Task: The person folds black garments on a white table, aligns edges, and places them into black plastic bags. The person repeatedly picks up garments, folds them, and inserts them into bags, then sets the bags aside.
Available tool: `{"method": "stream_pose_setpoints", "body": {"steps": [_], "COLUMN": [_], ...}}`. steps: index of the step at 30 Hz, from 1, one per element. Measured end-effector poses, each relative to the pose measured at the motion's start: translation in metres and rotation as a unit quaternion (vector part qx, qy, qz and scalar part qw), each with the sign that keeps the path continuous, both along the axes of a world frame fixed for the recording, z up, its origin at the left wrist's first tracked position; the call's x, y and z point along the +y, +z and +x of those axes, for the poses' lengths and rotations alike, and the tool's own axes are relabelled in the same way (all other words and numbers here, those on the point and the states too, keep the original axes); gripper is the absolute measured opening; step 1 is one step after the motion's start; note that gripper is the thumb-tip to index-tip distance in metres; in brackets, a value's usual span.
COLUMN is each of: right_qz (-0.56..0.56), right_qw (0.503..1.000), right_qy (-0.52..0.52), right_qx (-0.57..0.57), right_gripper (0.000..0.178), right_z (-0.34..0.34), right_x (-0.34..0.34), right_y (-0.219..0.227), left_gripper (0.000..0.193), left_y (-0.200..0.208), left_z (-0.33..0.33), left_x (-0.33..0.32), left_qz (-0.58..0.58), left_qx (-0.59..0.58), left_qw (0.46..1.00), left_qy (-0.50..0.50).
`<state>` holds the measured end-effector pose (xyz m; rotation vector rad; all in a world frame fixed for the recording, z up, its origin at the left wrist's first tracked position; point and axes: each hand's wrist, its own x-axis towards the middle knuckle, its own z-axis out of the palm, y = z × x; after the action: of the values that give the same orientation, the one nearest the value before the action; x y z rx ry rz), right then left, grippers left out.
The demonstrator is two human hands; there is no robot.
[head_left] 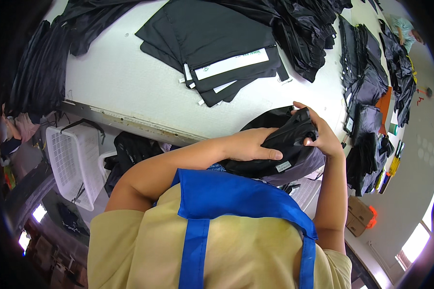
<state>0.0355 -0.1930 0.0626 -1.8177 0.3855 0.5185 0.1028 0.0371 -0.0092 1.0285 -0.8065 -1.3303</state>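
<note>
Close to my body, at the table's front edge, both hands are on a shiny black fabric piece (287, 135). It is bunched up, and a small white label (283, 166) shows on its lower part. My left hand (250, 144) is closed on its left side, thumb lying on top and fingertips hidden in the folds. My right hand (325, 137) grips the right side, with the thumb bent toward the cloth and the fingers curled over its far edge. Beyond my hands lies a fanned stack of flat black fabric pieces (222, 36) with white printed panels.
The white table (101, 72) carries pleated black fabric (38, 72) at the left and crumpled black fabric (304, 43) at the far right. Further right are more black piles (364, 72). Below the table's left edge stands a white plastic basket (74, 159). Cardboard boxes (359, 214) sit low right.
</note>
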Motion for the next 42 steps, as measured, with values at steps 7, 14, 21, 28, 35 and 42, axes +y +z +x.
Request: {"method": "stream_pose_setpoints", "body": {"steps": [7,14,21,28,35,42], "right_qz": [0.021,-0.017,0.132,-0.233,-0.468,-0.43], "right_qw": [0.996,0.995,0.982,0.96,0.866,0.892], "right_qy": [-0.069,-0.098,-0.104,-0.04,0.094,-0.07], "right_qx": [-0.045,-0.028,-0.089,-0.151,-0.149,-0.12], "right_gripper": [0.069,0.053,0.066,0.025,0.026,0.051], "right_z": [-0.015,-0.016,-0.022,-0.002,0.013,0.019], "right_x": [0.008,0.01,0.018,0.034,0.057,0.059], "right_y": [0.003,-0.005,0.009,0.006,-0.022,-0.069], "left_gripper": [0.052,0.024,0.013,0.021,0.016,0.012], "left_y": [-0.036,-0.043,-0.057,-0.04,-0.023,-0.019], "left_z": [0.016,0.027,0.0,0.0,0.021,0.03], "left_x": [-0.005,-0.045,-0.017,-0.024,-0.032,-0.015], "left_qz": [0.147,0.116,0.118,0.158,0.085,0.001], "left_qx": [0.273,-0.439,-0.243,-0.232,-0.34,-0.598], "left_qw": [0.949,0.88,0.951,0.909,0.854,0.752], "left_qy": [-0.053,-0.137,0.152,0.309,0.384,0.278]}}
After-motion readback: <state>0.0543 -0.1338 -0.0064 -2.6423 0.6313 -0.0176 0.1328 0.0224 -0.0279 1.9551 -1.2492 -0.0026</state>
